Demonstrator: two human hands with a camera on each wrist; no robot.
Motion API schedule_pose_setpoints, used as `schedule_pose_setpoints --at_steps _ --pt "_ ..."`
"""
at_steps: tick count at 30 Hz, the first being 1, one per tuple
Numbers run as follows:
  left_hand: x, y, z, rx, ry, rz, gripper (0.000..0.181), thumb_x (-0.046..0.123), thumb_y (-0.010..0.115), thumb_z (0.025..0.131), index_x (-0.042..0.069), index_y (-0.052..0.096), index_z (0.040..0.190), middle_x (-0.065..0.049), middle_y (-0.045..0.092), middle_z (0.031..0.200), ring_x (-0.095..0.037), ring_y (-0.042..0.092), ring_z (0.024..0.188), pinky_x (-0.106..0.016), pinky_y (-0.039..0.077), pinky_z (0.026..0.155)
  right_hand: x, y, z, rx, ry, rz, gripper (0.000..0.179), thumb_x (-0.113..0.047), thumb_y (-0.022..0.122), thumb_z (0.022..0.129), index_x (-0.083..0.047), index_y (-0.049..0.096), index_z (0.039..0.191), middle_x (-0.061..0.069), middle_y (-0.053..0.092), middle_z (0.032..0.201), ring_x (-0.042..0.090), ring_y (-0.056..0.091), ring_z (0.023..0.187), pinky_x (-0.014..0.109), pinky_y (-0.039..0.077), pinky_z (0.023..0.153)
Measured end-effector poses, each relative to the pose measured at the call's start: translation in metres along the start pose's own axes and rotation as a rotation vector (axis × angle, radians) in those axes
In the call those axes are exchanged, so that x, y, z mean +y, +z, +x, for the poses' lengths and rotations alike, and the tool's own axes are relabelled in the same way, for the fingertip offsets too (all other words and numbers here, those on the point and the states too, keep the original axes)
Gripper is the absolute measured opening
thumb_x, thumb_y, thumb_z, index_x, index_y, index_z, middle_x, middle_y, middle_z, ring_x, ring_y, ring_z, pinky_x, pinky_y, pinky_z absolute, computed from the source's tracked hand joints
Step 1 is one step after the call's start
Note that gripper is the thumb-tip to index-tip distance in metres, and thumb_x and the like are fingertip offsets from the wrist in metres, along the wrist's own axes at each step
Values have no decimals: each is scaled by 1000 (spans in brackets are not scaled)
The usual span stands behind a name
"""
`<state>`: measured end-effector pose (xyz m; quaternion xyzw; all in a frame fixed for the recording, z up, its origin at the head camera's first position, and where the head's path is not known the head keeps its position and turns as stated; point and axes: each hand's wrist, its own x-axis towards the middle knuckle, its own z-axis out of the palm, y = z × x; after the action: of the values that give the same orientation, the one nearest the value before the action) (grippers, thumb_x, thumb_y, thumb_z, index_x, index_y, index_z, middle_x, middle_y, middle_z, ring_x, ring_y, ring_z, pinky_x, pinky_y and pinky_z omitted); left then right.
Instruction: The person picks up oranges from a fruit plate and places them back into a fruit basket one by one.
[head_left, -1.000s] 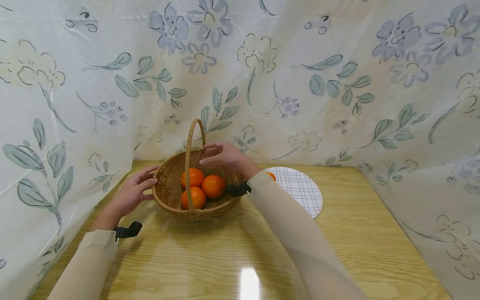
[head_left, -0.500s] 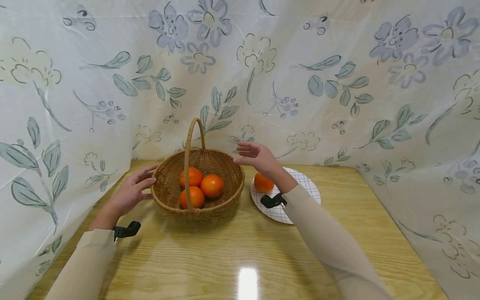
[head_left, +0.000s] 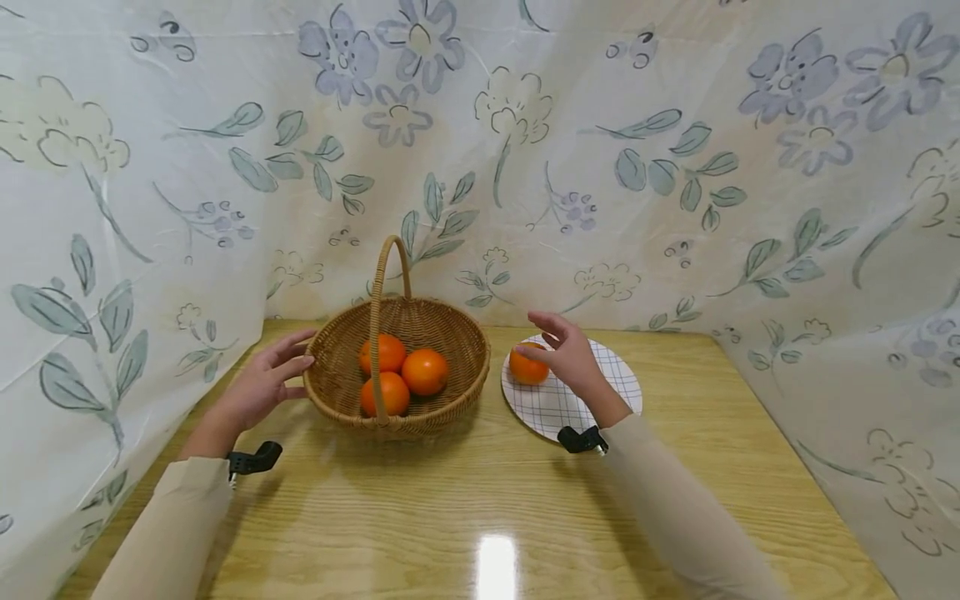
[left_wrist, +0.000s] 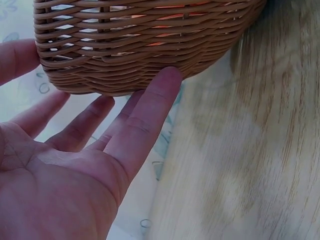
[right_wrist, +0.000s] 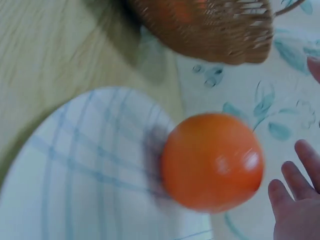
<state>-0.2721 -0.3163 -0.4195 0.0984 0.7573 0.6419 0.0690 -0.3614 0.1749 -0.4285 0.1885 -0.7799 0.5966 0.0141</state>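
Note:
A brown wicker basket (head_left: pixel 450 333) with a tall arched handle holds several oranges (head_left: pixel 425 372) grouped in its middle. My left hand (head_left: pixel 255 387) rests its extended fingertips against the basket's left side; in the left wrist view its fingers (left_wrist: pixel 145 117) touch the woven wall low down. To the basket's right, a single orange (head_left: pixel 527 367) sits near the left edge of a white checked plate (head_left: pixel 618 379). Over that plate is my right hand (head_left: pixel 573 358), thumb in front of the orange and fingers spread behind it. The right wrist view shows a gap between the orange (right_wrist: pixel 212 162) and the fingers.
The wooden table (head_left: pixel 420 517) extends in front of the basket and plate. A floral-patterned sheet (head_left: pixel 525 167) hangs right behind them and along both sides. The basket's handle (head_left: pixel 378 333) rises above its rim.
My right hand has left the basket's interior and moved right to the orange on the plate. The left hand stays at the basket's left side, and the basket has not moved.

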Motion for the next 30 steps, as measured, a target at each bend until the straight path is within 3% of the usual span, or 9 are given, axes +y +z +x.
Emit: schedule_pose_setpoints --at_steps 4,10,15,20,30 --pt "1 0 2 -9 5 -2 64 26 50 110 11 20 164 -31 24 160 -6 61 118 -33 61 86 14 -3 -6 39 19 -46 70 -27 85 86 -12 55 148 8 51 155 31 40 149 51 32 123" --pt "2 0 3 -16 1 -16 64 24 50 110 10 19 165 -31 23 160 -6 61 118 -32 61 86 36 1 -6 46 135 -109 79 -27 86 86 -11 48 153 14 43 160 38 36 150 53 33 122" --pt "2 -1 3 -15 -5 -6 65 25 50 110 10 18 165 -32 22 160 -5 61 117 -32 61 86 49 6 -8 41 201 -62 87 -25 89 82 -12 44 155 14 45 158 37 44 144 51 41 118" --pt "3 -1 2 -19 -11 5 66 25 49 110 8 16 165 -33 22 161 -3 61 116 -31 61 87 54 11 -9 30 198 -47 88 -25 91 80 -15 45 155 12 50 153 35 54 133 51 48 110" --pt "5 -2 4 -22 -9 12 67 26 50 110 8 16 165 -32 22 161 -4 60 117 -32 60 87 51 14 -7 33 225 -88 88 -21 92 77 -17 47 153 15 54 147 36 56 128 52 48 109"
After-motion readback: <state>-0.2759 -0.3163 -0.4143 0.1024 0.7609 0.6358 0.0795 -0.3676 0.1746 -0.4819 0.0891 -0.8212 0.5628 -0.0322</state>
